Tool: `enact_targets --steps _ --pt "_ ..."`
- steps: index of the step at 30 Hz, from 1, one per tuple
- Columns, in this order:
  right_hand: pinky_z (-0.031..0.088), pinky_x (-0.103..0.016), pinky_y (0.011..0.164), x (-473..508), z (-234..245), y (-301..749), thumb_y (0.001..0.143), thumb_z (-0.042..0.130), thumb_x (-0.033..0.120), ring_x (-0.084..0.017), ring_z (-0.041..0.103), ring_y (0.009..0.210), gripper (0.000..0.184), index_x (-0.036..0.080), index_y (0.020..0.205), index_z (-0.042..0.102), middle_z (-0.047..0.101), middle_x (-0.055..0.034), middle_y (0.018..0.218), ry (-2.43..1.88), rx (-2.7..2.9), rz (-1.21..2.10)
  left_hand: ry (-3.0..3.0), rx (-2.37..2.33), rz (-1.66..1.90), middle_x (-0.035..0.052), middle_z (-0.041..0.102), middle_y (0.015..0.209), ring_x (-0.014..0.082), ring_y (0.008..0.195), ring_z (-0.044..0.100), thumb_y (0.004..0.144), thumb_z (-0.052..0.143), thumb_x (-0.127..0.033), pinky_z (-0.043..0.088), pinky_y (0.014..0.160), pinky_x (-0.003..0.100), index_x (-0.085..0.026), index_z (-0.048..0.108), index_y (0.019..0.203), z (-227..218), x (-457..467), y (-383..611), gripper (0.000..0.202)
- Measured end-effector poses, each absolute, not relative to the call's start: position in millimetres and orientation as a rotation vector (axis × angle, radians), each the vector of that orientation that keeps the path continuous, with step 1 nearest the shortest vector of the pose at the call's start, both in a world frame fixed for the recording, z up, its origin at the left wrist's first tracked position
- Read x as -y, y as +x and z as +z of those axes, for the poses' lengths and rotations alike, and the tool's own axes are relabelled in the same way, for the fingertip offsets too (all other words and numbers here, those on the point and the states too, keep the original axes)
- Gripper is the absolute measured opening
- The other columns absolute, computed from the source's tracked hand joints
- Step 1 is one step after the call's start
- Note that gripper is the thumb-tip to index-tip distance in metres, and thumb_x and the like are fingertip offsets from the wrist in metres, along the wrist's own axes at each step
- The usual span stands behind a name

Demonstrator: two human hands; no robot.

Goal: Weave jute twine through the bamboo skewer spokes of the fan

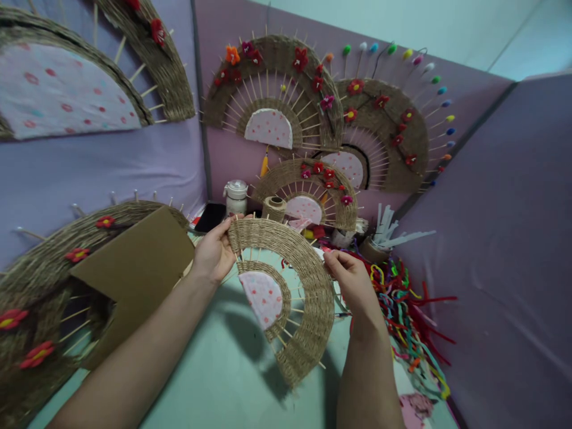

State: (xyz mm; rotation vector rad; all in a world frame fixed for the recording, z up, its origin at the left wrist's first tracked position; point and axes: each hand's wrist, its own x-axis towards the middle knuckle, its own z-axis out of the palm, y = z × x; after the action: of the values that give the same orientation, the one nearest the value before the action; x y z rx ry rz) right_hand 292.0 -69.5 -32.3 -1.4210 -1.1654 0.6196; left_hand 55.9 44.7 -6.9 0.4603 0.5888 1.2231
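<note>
Left hand: grip clamped on woven fan, upper end. Right hand, at fan's outer rim: cannot tell grip. One-sided support may twist fan.

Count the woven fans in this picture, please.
6: held fan, in the left hand; upper-left fan; lower-left fan, partly behind cardboard; top-centre fan; right fan; lower-middle fan. More may be hidden.
</note>
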Motion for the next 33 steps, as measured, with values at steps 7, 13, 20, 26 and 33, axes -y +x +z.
enact_targets --steps 7,13,20,26,33 --pt "0.035 -0.024 0.055 71.8 -29.0 291.3 0.075 0.065 0.047 -0.013 0.045 0.059 0.033 0.017 0.062 0.06 0.052 0.0012 0.061 -1.405 1.203 0.682 0.451 -0.579 1.242 0.0119 0.073 0.088 0.0207 0.089 0.069 0.091 0.04 -0.013 0.054 0.085 0.036 -0.007 0.065 0.105 -7.0 -43.5 57.2 0.029" --pt "0.037 -0.024 0.053 72.3 -32.5 291.6 0.074 0.067 0.05 -0.014 0.049 0.06 0.036 0.016 0.064 0.066 0.059 -0.0006 0.063 -1.421 1.149 0.788 0.416 -0.598 1.269 0.012 0.073 0.086 0.0205 0.089 0.069 0.091 0.042 -0.014 0.054 0.086 0.036 -0.007 0.066 0.098 -5.8 -41.6 59.6 0.026" --pt "0.039 -0.025 0.052 70.8 -31.9 293.1 0.062 0.077 0.044 -0.014 0.052 0.056 0.027 0.019 0.069 0.072 0.064 0.0009 0.063 -1.247 0.806 0.853 0.554 -0.484 1.121 0.0114 0.071 0.089 0.0202 0.086 0.068 0.091 0.047 -0.027 0.053 0.082 0.036 -0.011 0.065 0.097 -8.8 -36.2 65.5 0.024" --pt "0.038 -0.024 0.049 72.6 -23.4 292.7 0.056 0.08 0.041 -0.012 0.048 0.05 0.026 0.019 0.064 0.07 0.063 0.0023 0.059 -1.218 0.674 0.763 0.739 -0.629 0.752 0.005 0.069 0.081 0.0157 0.07 0.064 0.069 0.074 -0.014 0.053 0.068 0.03 -0.015 0.064 0.084 -38.5 -19.2 87.4 0.018" --pt "0.038 -0.024 0.054 70.8 -37.7 305.3 0.071 0.071 0.047 -0.013 0.05 0.058 0.03 0.018 0.077 0.072 0.061 0.0016 0.063 -1.286 0.85 0.654 0.593 -0.654 0.743 0.0083 0.069 0.076 0.0169 0.069 0.066 0.076 0.063 -0.002 0.055 0.074 0.034 -0.01 0.063 0.078 -53.9 -12.5 104.1 0.009"
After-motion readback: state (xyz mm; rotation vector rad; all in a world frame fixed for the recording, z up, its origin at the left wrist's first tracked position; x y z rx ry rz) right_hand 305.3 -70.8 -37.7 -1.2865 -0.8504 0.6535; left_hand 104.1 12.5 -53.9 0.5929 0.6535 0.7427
